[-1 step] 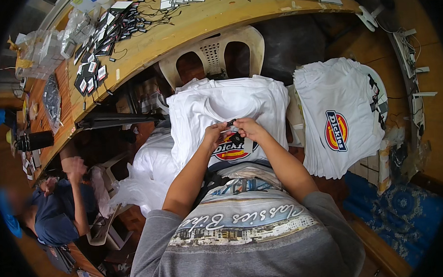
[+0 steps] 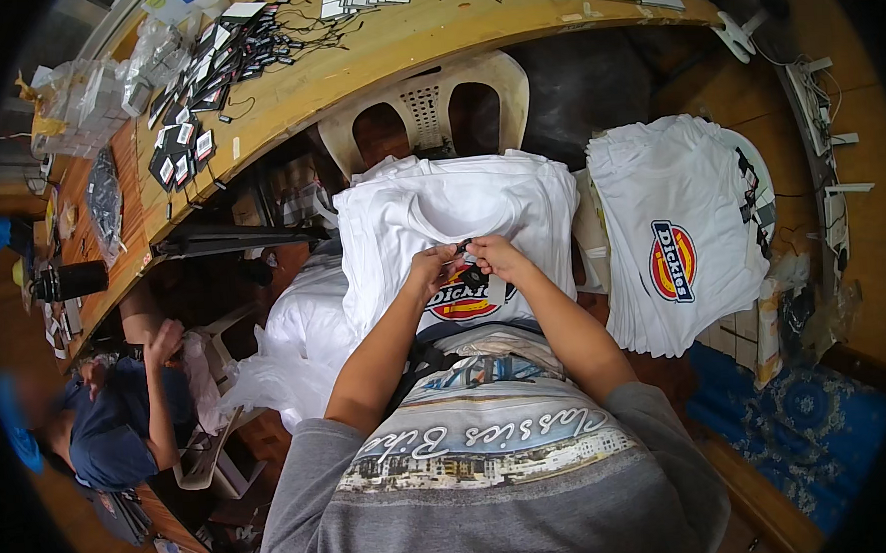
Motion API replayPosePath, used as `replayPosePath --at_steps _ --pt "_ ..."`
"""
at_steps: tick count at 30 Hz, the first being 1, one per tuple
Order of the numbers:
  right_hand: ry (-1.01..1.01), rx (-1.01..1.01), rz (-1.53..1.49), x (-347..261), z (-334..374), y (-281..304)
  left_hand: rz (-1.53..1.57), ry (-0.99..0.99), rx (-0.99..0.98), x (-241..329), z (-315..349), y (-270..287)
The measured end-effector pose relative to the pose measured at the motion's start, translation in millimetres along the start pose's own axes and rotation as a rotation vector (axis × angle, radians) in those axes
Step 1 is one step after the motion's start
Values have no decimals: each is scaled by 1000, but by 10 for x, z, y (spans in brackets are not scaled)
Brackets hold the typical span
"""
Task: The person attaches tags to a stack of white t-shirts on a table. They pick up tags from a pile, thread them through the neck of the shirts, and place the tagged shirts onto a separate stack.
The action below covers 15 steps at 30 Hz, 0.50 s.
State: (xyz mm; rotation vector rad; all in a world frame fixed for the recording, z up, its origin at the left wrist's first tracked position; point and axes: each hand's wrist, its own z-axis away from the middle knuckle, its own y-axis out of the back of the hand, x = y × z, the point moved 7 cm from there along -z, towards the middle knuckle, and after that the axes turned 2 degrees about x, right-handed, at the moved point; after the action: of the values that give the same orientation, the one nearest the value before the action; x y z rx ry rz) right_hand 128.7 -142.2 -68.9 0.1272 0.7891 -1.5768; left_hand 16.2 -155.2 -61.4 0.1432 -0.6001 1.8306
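Observation:
My left hand and my right hand meet over a stack of white T-shirts in front of me. Between their fingertips is the small black end of a hang tag's cord, with both hands closed on it. Below the fingers hangs the black and white hang tag, in front of the red and yellow chest print of the top shirt. The neckline of that shirt lies just beyond my fingers. Whether the cord is joined at its end is too small to tell.
A second fanned pile of white T-shirts, black tags along its edge, lies at right. Many loose hang tags cover the wooden table. A plastic chair stands beyond the stack. At left sits a person in dark blue beside clear plastic bags.
The raised hand of the person at left has shifted slightly down and to the right. My own hands hold almost the same place.

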Motion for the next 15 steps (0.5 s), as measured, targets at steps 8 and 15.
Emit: replayPosePath --at_steps 8,15 --pt "272 320 479 -272 182 -23 151 60 -106 -115 -160 -9" --pt "191 228 438 -148 149 -32 99 118 -199 -139 -152 -37"
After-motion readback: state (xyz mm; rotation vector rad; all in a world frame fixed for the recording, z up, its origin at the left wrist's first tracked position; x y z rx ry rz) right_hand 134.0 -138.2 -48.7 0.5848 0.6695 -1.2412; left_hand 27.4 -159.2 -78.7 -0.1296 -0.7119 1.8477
